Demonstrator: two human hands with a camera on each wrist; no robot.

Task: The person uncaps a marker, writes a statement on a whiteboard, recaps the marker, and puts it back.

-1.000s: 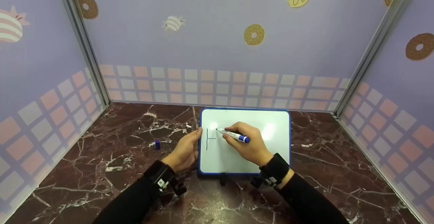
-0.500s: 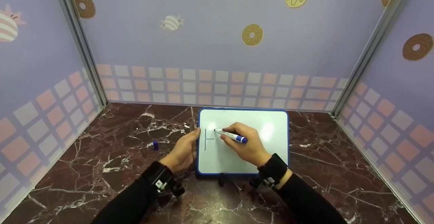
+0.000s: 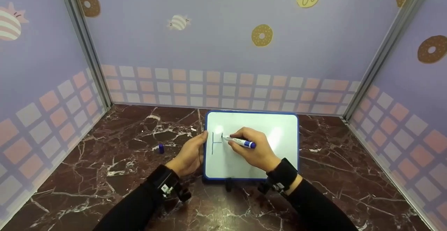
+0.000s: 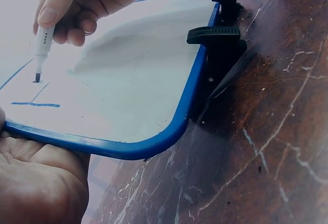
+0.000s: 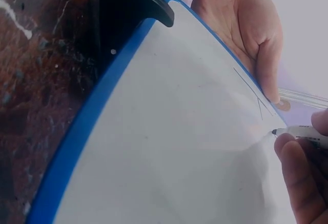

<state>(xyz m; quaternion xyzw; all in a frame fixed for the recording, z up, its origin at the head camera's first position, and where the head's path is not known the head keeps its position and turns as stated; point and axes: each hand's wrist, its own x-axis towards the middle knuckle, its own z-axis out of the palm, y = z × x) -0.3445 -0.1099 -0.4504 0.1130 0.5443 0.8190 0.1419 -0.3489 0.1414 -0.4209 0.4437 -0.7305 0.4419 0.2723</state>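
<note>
A blue-framed whiteboard (image 3: 258, 170) leans back on a black stand on the table. My left hand (image 3: 190, 154) grips its left edge, thumb at the front rim and fingers behind, partly hidden. In my right hand (image 3: 256, 150) a white whiteboard marker (image 3: 241, 142) with a blue end is pinched between thumb and fingers. Its dark tip (image 4: 37, 78) meets the board near the upper left. Blue lines (image 4: 36, 104) there form a long upright stroke with a short bar to its right, and a small new mark sits at the tip.
A blue marker cap (image 3: 161, 148) stands on the dark marbled table (image 3: 115, 189), left of my left hand. Black stand hooks (image 4: 215, 34) hold the board's lower edge. Patterned walls (image 3: 223, 42) close in the back and both sides.
The marker tip has moved slightly downward, leaving a short dark stroke right of the bar. My left hand keeps its grip on the board.
</note>
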